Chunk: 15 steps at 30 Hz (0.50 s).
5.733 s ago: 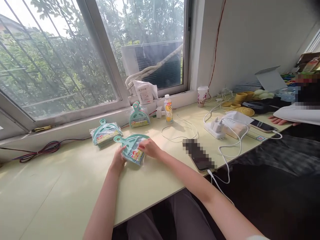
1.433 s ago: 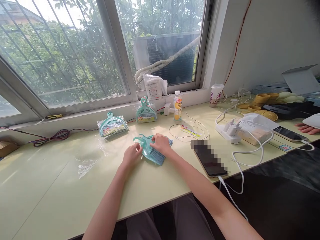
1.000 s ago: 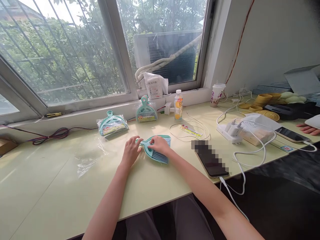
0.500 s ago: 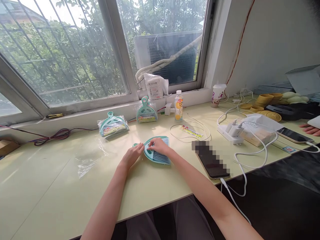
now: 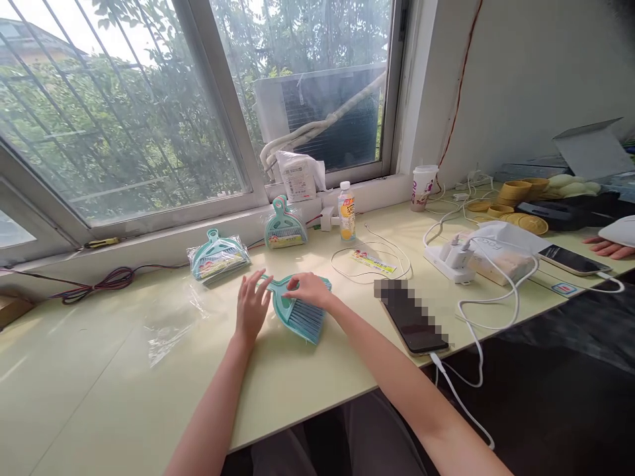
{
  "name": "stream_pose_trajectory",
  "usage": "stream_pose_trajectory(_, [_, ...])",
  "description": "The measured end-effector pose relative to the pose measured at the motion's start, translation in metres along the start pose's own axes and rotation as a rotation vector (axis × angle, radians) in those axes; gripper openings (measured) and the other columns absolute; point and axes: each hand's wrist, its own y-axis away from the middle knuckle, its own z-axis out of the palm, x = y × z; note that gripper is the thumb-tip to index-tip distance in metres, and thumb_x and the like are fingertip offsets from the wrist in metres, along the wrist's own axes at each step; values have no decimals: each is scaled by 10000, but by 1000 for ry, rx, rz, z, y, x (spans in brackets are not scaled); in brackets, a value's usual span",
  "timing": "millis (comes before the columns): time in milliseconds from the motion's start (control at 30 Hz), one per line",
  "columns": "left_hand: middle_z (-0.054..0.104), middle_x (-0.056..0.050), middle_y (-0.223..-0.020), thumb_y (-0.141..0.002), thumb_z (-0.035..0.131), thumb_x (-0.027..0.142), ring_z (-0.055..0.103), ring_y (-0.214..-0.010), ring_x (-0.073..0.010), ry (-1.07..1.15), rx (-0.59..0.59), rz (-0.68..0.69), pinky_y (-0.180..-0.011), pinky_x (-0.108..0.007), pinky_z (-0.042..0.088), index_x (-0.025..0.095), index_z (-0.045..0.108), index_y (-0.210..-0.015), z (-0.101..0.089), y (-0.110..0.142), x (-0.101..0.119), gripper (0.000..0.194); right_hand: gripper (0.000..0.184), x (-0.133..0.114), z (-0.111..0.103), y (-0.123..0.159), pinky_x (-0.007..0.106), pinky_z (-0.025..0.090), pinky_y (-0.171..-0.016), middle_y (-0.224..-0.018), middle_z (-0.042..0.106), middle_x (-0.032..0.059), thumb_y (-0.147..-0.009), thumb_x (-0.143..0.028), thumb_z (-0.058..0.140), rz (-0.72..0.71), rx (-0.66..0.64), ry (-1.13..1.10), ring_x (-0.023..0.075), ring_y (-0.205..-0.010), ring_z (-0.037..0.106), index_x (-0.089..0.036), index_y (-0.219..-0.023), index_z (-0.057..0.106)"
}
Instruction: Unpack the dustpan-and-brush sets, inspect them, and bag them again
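Observation:
A small teal dustpan with a grey-bristled hand brush nested in it lies turned on the table before me. My right hand comes over it from the right, thumb and fingers pinched on the brush's upper part. At the handle end, my left hand is lifted slightly with its fingers apart, close beside the handle. Left of the hands lies a crumpled clear plastic wrapper. Behind stand two more sets in clear wrap: one wrapped dustpan set lies flat, another wrapped dustpan set leans upright near the sill.
A bottle, a printed label strip and a thin cable loop lie beyond my hands. To the right are a phone, a power strip and a paper cup. Another person's hand rests at far right.
The dustpan and brush have turned clockwise, their bristle end swinging toward me. My left hand has lifted off the handle and spread its fingers. The view has shifted slightly.

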Motion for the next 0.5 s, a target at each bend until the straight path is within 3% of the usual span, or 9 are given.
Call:
stream_pose_trajectory(67, [513,-129,-1401,-891,549,365,472,-1308,-282,233,113,-227,-1120,-519,311,231,478,-1346,-1,-5,12,479,181,-5,0,0,259,458,-757,-891,722,14,-760,-382,726,40,168,-51,170,-861,655,-213,-820,692])
stream_pose_trajectory(133, [513,-138,-1402,-903,499,469,507,-1273,-288,551,-32,-422,-1064,-496,382,225,387,-1419,2,-8,22,582,177,-8,3,0,266,459,-761,-888,709,28,-791,-372,693,79,335,-83,168,-844,647,-202,-834,667])
stream_pose_trajectory(200, [551,-134,-1366,-862,539,526,529,-1248,-304,784,-252,-540,-1021,-456,427,204,433,-1389,7,-9,29,626,167,-8,6,-1,267,461,-759,-879,697,37,-813,-361,667,69,413,-112,167,-831,639,-196,-833,648])
stream_pose_trajectory(267, [580,-129,-1333,-758,669,529,517,-1254,-327,870,-330,-618,-1007,-422,438,181,510,-1320,12,-8,32,680,158,-5,6,-3,265,466,-756,-861,691,41,-848,-350,622,21,406,-138,167,-813,635,-195,-821,641])
stream_pose_trajectory(400, [653,-103,-1216,-691,739,505,570,-1176,-326,906,-300,-755,-923,-389,482,188,573,-1242,7,-7,25,656,255,17,-10,-9,299,474,-796,-942,695,85,-949,-306,424,47,470,-67,191,-843,637,-184,-941,648])
stream_pose_trajectory(500, [690,-92,-1104,-676,751,500,621,-1079,-311,916,-277,-848,-842,-361,507,187,621,-1141,-3,-6,13,576,358,47,-28,-12,431,367,-1017,-1270,594,165,-916,-151,376,208,656,228,272,-1237,495,-155,-1203,591])
